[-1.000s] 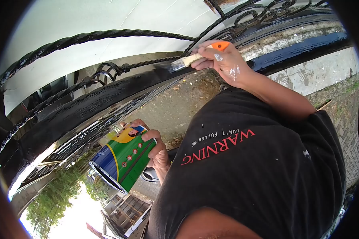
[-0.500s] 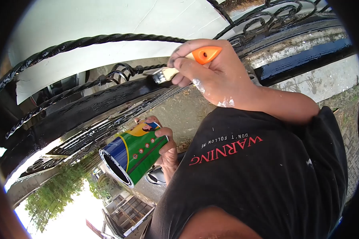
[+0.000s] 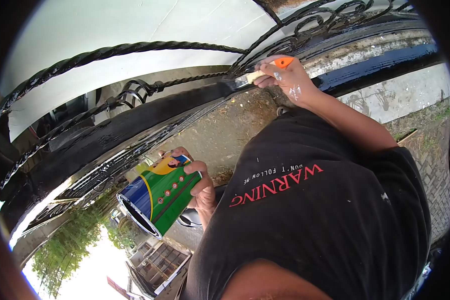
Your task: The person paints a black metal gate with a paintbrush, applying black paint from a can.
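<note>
My right hand [image 3: 294, 84] grips a paintbrush [image 3: 255, 77] with a pale and orange handle. Its dark bristles meet a wide black metal bar [image 3: 165, 106]. White paint smears mark the back of that hand. Lower down, my left hand [image 3: 203, 187] is wrapped round the base end of a paint can [image 3: 167, 187] with a green, blue and yellow label. The can's open mouth faces the lower left of the view, and its inside looks dark. Twisted black rods [image 3: 130, 48] and a curled ornament [image 3: 137, 91] run beside the bar.
A pale panel [image 3: 110, 22] lies behind the rods. More black scrollwork [image 3: 330, 22] stands at the upper right, near a glossy black bar [image 3: 380, 67]. My dark shirt [image 3: 315, 220] fills the lower right. Trees [image 3: 72, 240] and a building [image 3: 160, 265] show at lower left.
My right hand has moved right along the bar with the brush, farther from the camera. The left hand still holds the can, which sits slightly lower left in view.
</note>
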### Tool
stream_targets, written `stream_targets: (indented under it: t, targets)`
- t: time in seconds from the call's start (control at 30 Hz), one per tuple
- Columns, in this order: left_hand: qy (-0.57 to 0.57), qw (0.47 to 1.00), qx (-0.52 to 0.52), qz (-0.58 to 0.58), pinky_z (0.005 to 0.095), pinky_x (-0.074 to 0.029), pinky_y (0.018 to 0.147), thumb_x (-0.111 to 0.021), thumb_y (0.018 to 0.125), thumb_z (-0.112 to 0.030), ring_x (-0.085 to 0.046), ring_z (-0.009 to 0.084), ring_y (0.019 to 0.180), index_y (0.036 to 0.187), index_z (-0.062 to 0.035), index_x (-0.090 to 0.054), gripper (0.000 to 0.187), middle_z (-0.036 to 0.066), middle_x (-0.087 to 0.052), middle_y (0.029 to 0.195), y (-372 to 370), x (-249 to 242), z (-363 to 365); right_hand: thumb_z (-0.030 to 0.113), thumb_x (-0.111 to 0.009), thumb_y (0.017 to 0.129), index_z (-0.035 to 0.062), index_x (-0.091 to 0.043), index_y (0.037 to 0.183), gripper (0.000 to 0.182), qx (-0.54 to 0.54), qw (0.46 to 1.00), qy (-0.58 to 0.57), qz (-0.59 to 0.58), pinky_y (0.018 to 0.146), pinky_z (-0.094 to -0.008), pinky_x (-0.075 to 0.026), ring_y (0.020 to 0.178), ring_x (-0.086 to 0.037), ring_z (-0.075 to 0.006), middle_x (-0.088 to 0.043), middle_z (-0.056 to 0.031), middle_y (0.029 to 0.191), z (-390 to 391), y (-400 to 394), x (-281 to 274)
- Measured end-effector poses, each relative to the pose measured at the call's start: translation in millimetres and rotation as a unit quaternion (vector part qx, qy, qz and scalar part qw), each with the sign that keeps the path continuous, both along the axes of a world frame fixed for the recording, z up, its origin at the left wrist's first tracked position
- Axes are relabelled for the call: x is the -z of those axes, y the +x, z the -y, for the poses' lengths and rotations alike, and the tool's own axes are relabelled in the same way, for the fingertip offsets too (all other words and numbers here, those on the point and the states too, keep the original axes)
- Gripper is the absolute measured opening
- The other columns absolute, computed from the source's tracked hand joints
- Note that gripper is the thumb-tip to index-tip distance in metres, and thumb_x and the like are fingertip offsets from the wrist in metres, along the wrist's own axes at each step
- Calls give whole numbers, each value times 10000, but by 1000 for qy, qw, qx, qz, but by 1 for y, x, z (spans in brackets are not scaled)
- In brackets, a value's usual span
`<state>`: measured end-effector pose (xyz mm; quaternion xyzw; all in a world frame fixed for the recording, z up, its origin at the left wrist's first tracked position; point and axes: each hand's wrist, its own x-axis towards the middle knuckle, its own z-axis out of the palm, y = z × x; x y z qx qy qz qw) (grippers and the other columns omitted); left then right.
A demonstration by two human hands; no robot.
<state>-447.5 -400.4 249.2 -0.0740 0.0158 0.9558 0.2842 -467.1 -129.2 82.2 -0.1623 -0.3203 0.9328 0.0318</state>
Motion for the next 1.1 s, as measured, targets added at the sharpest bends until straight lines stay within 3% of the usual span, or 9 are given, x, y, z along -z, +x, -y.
stream_targets:
  t: [0.27,0.4,0.5,0.6,0.67,0.73,0.87,0.97,1.1]
  targets:
    - [-9,1000,27,-4,394,-514,668,-556,970,-198,-463,324,1155,1434,-252,-491,471,15,-433,1408,-2,-1,-4,126,-668,923,4,-709,962,134,5,963,209,170,612,-277,-548,662,-705,-169,-712,-94,778,15,-13,185]
    - [-5,999,40,-7,395,-514,669,-558,969,-200,-463,324,1155,1433,-250,-491,471,14,-434,1406,-5,0,-7,144,-678,863,33,-737,958,158,-16,878,443,182,626,-314,-531,650,-692,-182,-701,-120,738,10,-12,196]
    - [-7,999,39,-7,396,-514,669,-559,968,-201,-463,325,1155,1432,-248,-492,471,13,-435,1405,-5,-2,-6,135,-677,866,16,-731,959,161,-13,934,346,93,638,-313,-527,679,-696,-175,-708,-110,746,31,-27,209]
    - [-5,1000,30,-5,396,-514,669,-560,967,-202,-463,325,1154,1431,-247,-492,471,12,-435,1403,-4,-2,-6,95,-678,929,-36,-680,1027,163,-12,995,90,40,714,-309,-577,800,-718,-227,-696,-122,930,4,-14,85]
    - [-5,1000,25,-4,397,-514,670,-561,966,-203,-463,325,1154,1431,-246,-493,471,12,-436,1402,-2,-1,-6,90,-676,946,-47,-658,1056,176,-6,999,-33,-5,759,-324,-599,854,-725,-256,-679,-132,1001,-7,-11,68]
    - [-5,1000,20,-2,397,-514,670,-562,966,-204,-463,325,1154,1430,-245,-493,471,11,-437,1401,0,-1,-6,91,-677,945,-53,-645,1076,197,-12,993,-111,-42,807,-348,-618,893,-728,-281,-668,-154,1049,-21,-4,74]
    - [-3,1000,15,-1,398,-515,670,-563,965,-205,-463,326,1154,1429,-243,-494,471,10,-438,1399,3,-2,-7,62,-673,942,-59,-665,1029,150,20,985,-92,146,756,-317,-629,822,-733,-253,-697,-150,1003,3,8,184]
    - [-7,1000,19,-5,398,-516,672,-567,962,-204,-464,325,1155,1429,-241,-494,473,10,-437,1399,2,-1,-8,62,-673,941,-62,-654,1033,155,31,984,-19,172,769,-322,-631,888,-729,-275,-678,-140,1048,13,4,231]
    - [-10,1000,26,1,397,-519,675,-573,958,-200,-465,324,1158,1428,-238,-494,478,10,-436,1402,3,-2,-6,55,-677,935,-42,-688,1014,126,-4,920,334,206,648,-283,-569,742,-689,-171,-699,-103,979,18,-13,223]
